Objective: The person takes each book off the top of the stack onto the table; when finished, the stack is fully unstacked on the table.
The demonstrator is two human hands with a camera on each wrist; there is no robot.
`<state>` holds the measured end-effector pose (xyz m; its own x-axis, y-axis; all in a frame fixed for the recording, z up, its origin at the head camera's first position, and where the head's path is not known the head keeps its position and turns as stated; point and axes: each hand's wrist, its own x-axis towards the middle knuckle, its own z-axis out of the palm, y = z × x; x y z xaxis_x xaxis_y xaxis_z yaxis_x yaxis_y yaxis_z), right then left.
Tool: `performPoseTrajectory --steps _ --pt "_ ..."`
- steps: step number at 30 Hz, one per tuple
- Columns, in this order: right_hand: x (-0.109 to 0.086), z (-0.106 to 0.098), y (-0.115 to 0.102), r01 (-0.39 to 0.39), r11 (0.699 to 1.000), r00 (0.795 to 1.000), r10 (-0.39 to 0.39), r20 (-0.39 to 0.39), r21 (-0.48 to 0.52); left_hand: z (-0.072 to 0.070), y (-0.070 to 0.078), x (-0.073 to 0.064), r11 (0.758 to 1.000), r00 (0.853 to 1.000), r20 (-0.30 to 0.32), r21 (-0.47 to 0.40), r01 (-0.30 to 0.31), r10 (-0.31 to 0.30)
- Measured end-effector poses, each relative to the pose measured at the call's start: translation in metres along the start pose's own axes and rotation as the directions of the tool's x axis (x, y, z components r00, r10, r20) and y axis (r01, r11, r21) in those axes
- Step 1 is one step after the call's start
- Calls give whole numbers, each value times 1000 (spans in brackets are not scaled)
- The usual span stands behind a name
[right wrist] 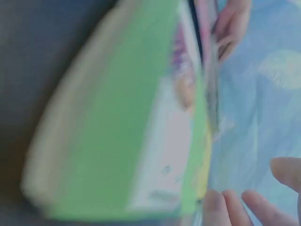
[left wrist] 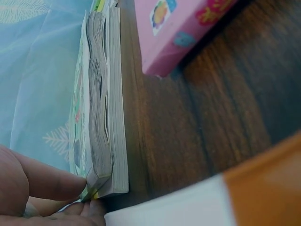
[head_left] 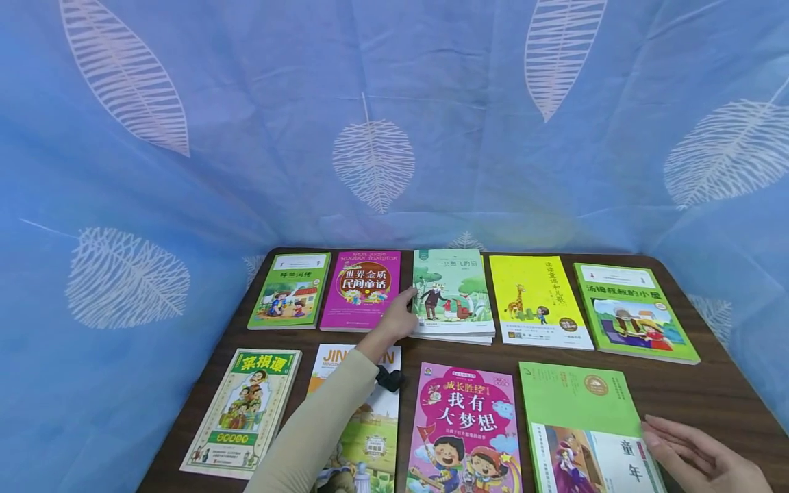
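Observation:
In the head view my left hand is at the lower left edge of a mint-green picture-cover book, which lies on another book with pale page edges. The left wrist view shows thumb and fingers pinching the corner of the upper book; the lower book lies beneath it. Over the right edge of a green-and-white book hovers my right hand, fingers loosely extended and holding nothing. The right wrist view shows that book blurred.
A dark wooden table carries two rows of books. Beside the mint-green one lie a magenta book and a yellow book. A pink book and an orange-and-white book lie nearer. Blue leaf-print cloth hangs behind.

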<state>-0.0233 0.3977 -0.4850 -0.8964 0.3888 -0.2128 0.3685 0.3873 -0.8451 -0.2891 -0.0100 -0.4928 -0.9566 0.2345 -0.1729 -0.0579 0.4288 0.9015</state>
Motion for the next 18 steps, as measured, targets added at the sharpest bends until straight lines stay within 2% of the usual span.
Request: performPoseTrajectory --steps 1,2,3,5,9,13,16,18 --pt "3 1 -10 -10 1000 999 11 45 -12 0 0 0 1000 1000 1 0 -2 2" --pt "7 5 -23 -32 996 997 37 64 -77 -1 0 0 1000 1000 1 -1 -5 5" --pt "10 9 -33 0 987 997 13 82 -161 -1 -1 0 1000 1000 4 -6 -5 5" --pt "19 16 -52 48 981 985 -15 171 -187 -2 -1 0 1000 1000 2 -5 -6 6" --pt "43 43 -84 228 959 936 -168 310 -169 -3 -3 0 1000 1000 -7 2 -3 3" --pt "77 86 -115 339 928 887 -261 382 -153 -3 -4 0 1000 1000 -25 18 -7 7" --pt "102 113 -137 347 922 877 -254 408 -173 -1 -3 0 1000 1000 -23 17 -15 16" --pt "117 126 -148 330 920 885 -224 408 -211 2 -2 0 1000 1000 -9 13 -23 23"
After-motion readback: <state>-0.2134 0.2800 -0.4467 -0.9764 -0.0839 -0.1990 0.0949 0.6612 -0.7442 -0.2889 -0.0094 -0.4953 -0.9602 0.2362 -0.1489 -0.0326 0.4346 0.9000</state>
